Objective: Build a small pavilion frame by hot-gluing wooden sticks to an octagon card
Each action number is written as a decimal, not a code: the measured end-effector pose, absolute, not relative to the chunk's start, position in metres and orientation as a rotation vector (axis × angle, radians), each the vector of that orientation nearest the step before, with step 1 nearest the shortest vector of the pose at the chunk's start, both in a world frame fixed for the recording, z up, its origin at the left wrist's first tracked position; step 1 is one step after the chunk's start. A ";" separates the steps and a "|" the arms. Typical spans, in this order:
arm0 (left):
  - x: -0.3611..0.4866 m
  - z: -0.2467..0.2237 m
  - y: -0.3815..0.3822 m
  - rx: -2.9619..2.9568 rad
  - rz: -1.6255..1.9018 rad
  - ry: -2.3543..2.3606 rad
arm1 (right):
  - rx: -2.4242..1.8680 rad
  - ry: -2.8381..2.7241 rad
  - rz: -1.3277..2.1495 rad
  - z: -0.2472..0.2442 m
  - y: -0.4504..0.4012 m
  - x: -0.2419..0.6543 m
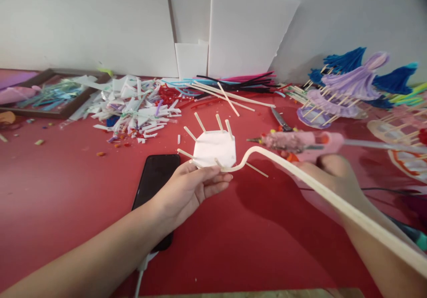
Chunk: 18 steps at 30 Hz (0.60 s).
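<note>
My left hand (196,184) pinches the lower edge of a white foam piece (215,149) between thumb and fingers. Short pale sticks (200,122) stand up around the rim of that piece. From its lower edge a cream fuzzy strip (300,169), like a pipe cleaner, bends upward and then runs across to the lower right, passing in front of my right forearm. My right hand (333,173) is wrapped round a pink glue gun (310,142), its nozzle pointing left, a little apart from the foam piece. A clear glue stick (373,142) sticks out of the gun's back.
A black phone (155,178) lies under my left wrist. Behind are white scraps (133,102), pipe cleaners (240,84), pliers (280,119) and a brown frame (50,111). At right stand blue and lilac fuzzy shapes (350,78) on sticks. White boards (250,26) lean at the wall.
</note>
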<state>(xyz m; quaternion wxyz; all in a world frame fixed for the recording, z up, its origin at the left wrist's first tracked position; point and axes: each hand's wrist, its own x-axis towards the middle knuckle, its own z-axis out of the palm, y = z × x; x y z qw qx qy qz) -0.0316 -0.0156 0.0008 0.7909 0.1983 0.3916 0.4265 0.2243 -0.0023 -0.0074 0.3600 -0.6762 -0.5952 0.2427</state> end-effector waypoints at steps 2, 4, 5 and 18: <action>-0.031 0.000 -0.017 0.482 0.948 0.886 | -1.833 -1.552 0.557 -0.007 0.002 0.222; -0.031 0.000 -0.018 0.564 0.951 0.930 | -1.907 -1.613 0.450 -0.009 0.006 0.222; -0.031 0.000 -0.019 0.610 0.940 0.944 | -1.930 -1.654 0.378 -0.011 0.008 0.223; -0.027 0.008 -0.026 1.032 0.892 1.011 | -1.377 -2.107 -0.103 -0.007 -0.003 0.204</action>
